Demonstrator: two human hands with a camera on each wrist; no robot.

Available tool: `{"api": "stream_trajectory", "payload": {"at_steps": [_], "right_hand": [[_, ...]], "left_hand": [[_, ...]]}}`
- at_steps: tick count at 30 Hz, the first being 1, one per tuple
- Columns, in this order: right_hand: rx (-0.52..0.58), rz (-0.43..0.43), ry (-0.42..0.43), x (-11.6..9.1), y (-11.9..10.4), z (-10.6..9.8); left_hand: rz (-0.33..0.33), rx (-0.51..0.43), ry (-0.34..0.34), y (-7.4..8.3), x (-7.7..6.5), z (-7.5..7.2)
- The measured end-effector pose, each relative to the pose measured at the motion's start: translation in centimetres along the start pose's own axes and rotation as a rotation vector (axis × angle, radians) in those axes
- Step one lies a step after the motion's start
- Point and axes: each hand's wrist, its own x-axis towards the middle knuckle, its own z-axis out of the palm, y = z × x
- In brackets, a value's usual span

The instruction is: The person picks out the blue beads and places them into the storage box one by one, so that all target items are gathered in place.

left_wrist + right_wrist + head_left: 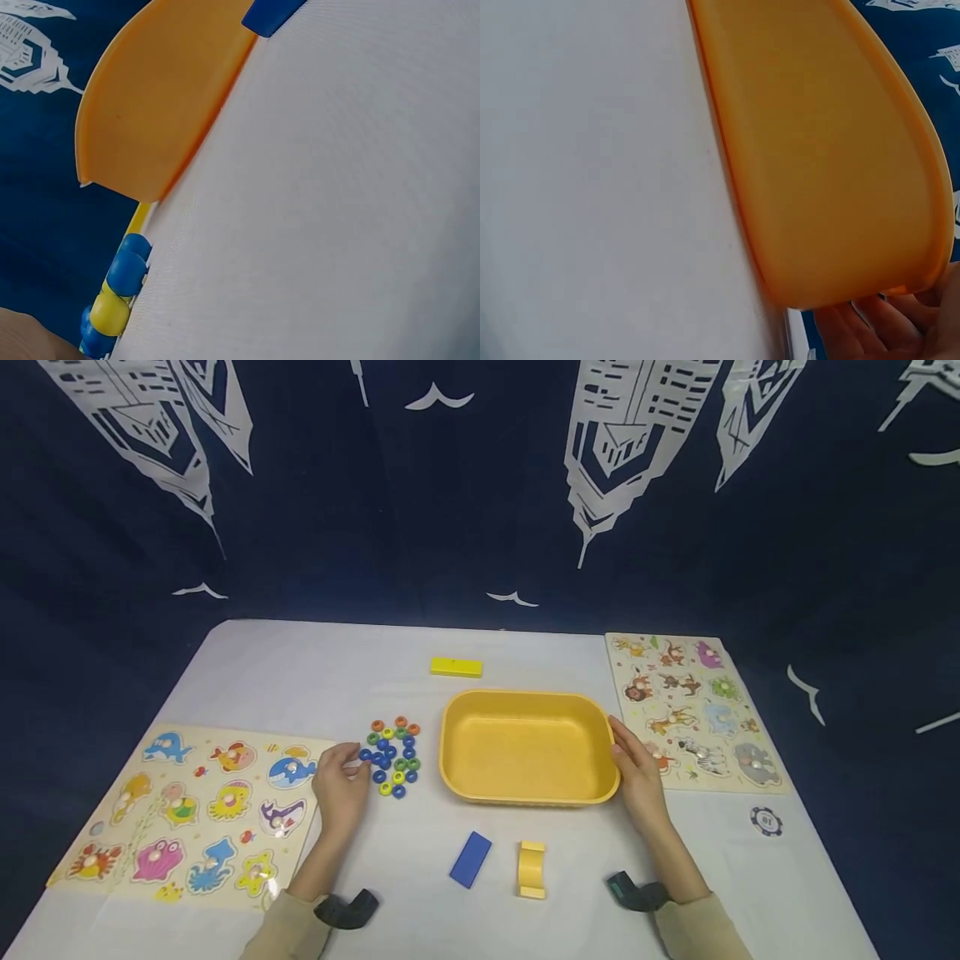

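In the head view, my left hand (341,789) is at the left edge of a cluster of small round beads (385,759) in blue, green, yellow and orange. Its thumb and forefinger are bent, with a blue bead (365,754) right at their tips; I cannot tell whether they pinch it. A yellow plastic tray (527,797) stands right of the beads. At its right end, my right hand (641,772) holds the rim. The right wrist view shows fingers (889,322) under that end of the tray and the thumb by the rim.
A yellow block (456,667) lies behind the tray. In front are a blue block (470,859) and a yellow arch block (531,869). Animal puzzle boards lie left (198,814) and right (690,710), with a poker chip (766,821) below the right one.
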Motion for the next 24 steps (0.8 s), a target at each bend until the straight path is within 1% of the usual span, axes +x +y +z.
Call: {"api": "stream_trajectory", "payload": {"at_steps": [3, 6, 7, 9, 10, 11, 13, 15, 16, 17, 19, 20, 22, 24], "right_hand": [[0.010, 0.007, 0.044, -0.4, -1.1, 0.5], [0.003, 0.015, 0.080, -0.7, -2.0, 1.0], [0.000, 0.017, 0.088, -0.8, -2.0, 1.1], [0.001, 0.022, 0.102, -0.9, -2.0, 1.2], [0.001, 0.023, 0.111, -0.9, -2.0, 1.2], [0.003, 0.025, 0.119, -0.9, -2.0, 1.2], [0.011, 0.023, 0.132, -0.9, -2.0, 1.2], [0.017, 0.022, 0.144, -0.9, -1.9, 1.2], [0.020, 0.023, 0.147, -0.8, -1.9, 1.2], [0.021, 0.024, 0.148, -0.8, -1.9, 1.3], [0.022, 0.027, 0.148, -0.7, -1.8, 1.3], [0.022, 0.029, 0.147, -0.7, -1.8, 1.3], [0.023, 0.028, 0.146, -0.7, -1.8, 1.4], [0.022, 0.030, 0.145, -0.7, -1.7, 1.4]], "left_hand": [[0.001, 0.005, 0.021, -0.2, 0.1, 0.0], [-0.006, -0.010, 0.046, 0.2, 0.2, -0.2], [-0.003, -0.023, 0.055, 0.6, 0.3, -0.4], [-0.001, -0.075, 0.055, 2.3, 0.3, -0.7], [0.040, -0.151, 0.047, 2.4, 0.6, -0.2], [0.064, -0.201, 0.030, 3.7, 0.5, -0.1], [0.116, -0.328, -0.030, 6.8, 0.3, 0.5], [0.189, -0.431, -0.123, 9.9, -0.1, 1.8], [0.228, -0.473, -0.175, 11.2, -0.3, 2.7], [0.238, -0.464, -0.223, 13.3, -0.8, 3.4], [0.289, -0.482, -0.337, 15.2, -1.4, 5.9], [0.297, -0.485, -0.397, 15.9, -1.7, 7.2], [0.277, -0.467, -0.509, 16.9, -2.2, 10.0], [0.231, -0.407, -0.602, 17.4, -2.6, 12.5]]}}
